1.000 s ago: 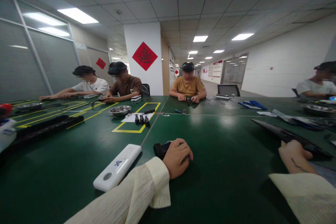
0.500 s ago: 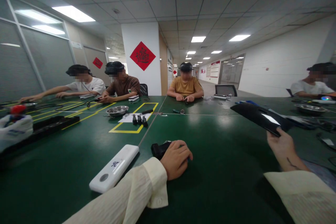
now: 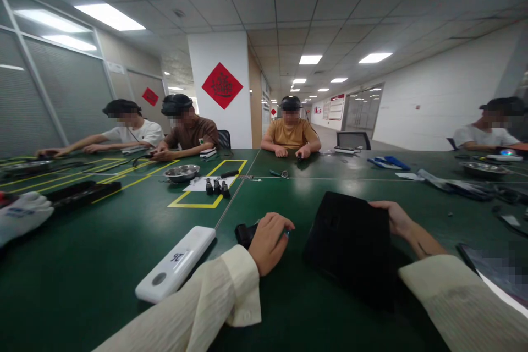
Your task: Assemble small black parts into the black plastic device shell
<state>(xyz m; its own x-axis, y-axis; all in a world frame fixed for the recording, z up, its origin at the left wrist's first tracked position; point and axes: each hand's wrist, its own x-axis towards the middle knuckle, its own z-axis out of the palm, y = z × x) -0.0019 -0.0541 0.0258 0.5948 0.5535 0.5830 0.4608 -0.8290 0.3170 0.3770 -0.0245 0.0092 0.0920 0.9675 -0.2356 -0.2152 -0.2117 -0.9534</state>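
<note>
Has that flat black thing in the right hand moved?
Yes. The flat black thing in the right hand moved left, closer to the white power bank.

Red poster [image 3: 222, 86] on white pillar [image 3: 218, 129]

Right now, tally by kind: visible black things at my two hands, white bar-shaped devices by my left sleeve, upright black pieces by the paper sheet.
Flat black panel, in right hand: 1
Black device, at left hand: 1
White bar-shaped device: 1
Upright black pieces: 3
Total: 6
</note>
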